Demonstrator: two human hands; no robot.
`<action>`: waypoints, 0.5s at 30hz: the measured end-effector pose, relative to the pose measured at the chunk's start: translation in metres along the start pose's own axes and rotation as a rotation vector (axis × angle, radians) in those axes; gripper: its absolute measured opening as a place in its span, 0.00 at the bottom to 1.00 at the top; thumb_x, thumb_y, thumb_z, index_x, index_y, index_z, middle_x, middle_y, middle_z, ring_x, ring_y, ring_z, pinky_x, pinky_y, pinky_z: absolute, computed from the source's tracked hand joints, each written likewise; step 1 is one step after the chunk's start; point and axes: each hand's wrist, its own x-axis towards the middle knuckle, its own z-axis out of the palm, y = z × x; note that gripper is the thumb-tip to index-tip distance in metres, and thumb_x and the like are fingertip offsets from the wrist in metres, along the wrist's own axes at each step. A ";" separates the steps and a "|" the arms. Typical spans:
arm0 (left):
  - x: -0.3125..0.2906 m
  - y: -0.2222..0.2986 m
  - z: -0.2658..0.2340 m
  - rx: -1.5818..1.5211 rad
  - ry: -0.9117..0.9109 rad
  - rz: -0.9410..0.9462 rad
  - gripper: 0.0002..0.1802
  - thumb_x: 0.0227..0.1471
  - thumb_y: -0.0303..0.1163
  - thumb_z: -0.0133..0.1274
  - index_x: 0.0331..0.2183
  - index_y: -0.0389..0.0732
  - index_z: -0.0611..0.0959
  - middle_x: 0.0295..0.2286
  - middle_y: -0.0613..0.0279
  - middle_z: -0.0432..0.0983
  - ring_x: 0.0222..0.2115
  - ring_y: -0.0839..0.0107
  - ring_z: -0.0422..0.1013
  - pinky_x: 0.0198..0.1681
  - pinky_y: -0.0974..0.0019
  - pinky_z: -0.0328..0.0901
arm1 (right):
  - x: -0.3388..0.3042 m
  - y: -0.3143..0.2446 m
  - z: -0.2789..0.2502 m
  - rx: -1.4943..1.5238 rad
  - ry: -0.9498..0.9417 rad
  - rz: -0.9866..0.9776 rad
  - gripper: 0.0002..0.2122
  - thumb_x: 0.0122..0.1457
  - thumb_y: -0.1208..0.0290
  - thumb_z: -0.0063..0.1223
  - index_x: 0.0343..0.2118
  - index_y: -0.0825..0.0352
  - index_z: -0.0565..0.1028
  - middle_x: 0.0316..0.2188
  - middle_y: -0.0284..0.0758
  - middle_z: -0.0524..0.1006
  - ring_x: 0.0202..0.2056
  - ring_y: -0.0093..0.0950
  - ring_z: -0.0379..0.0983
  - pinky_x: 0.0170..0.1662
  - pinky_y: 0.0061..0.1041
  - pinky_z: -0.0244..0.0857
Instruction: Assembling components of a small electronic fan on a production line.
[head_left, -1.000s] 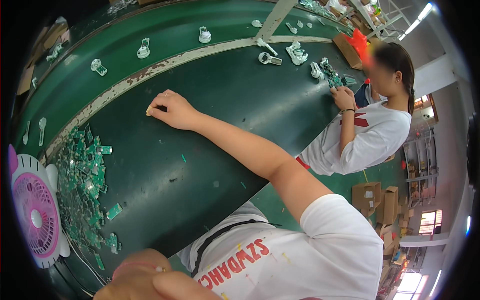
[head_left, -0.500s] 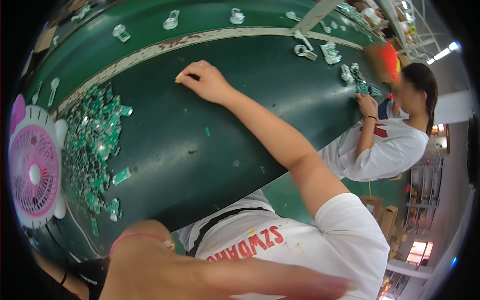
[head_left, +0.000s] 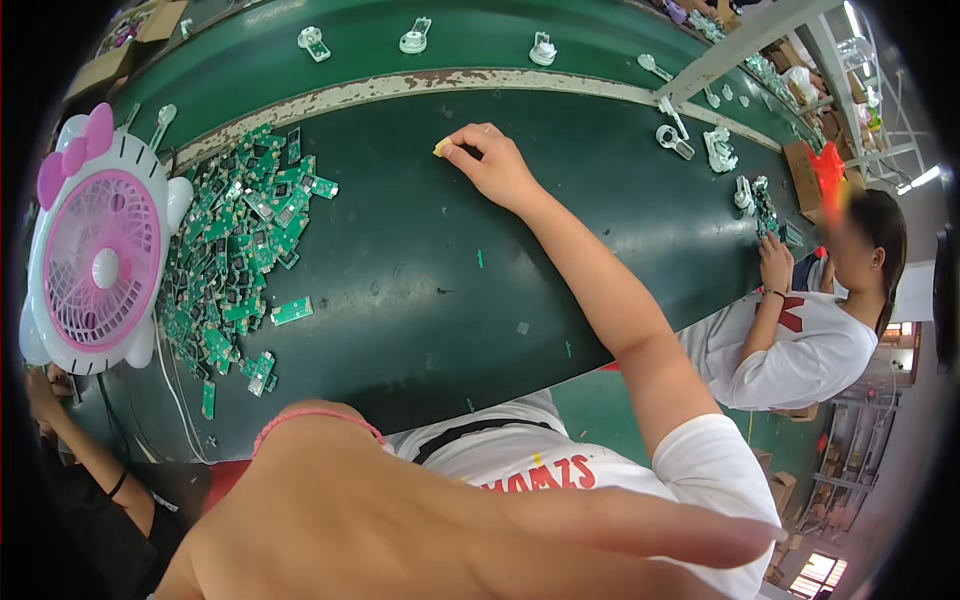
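Right hand (head_left: pixel 492 168) pinches small yellow piece (head_left: pixel 439 148) over dark green tabletop (head_left: pixel 385 255); left hand (head_left: pixel 440 515) raised, can't tell its grip.

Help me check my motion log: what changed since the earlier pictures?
The left hand extended rightward across the lower foreground. The view shifted, sliding the table up and right, revealing another person's arm at lower left. Nothing visibly taken or released: the right hand still pinches the small yellow piece. The circuit boards stayed put.
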 end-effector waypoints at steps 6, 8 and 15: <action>-0.009 -0.002 0.002 -0.013 0.084 0.013 0.08 0.52 0.29 0.42 0.22 0.43 0.68 0.19 0.70 0.65 0.21 0.77 0.62 0.26 0.82 0.57 | -0.002 0.000 -0.002 -0.009 -0.007 0.013 0.06 0.54 0.69 0.52 0.30 0.64 0.77 0.27 0.30 0.74 0.35 0.28 0.65 0.39 0.26 0.62; -0.010 -0.001 0.003 -0.017 0.109 0.019 0.08 0.52 0.29 0.42 0.22 0.43 0.68 0.19 0.70 0.65 0.21 0.77 0.62 0.26 0.83 0.57 | -0.002 0.002 -0.002 -0.006 0.001 0.010 0.06 0.55 0.69 0.52 0.31 0.64 0.77 0.27 0.30 0.74 0.35 0.28 0.65 0.40 0.26 0.62; 0.002 0.005 0.005 -0.074 0.253 0.136 0.09 0.52 0.29 0.43 0.21 0.42 0.68 0.19 0.69 0.66 0.20 0.76 0.62 0.26 0.83 0.57 | 0.003 0.010 0.000 -0.050 0.043 -0.121 0.05 0.53 0.70 0.54 0.30 0.64 0.77 0.27 0.32 0.74 0.35 0.29 0.66 0.39 0.26 0.63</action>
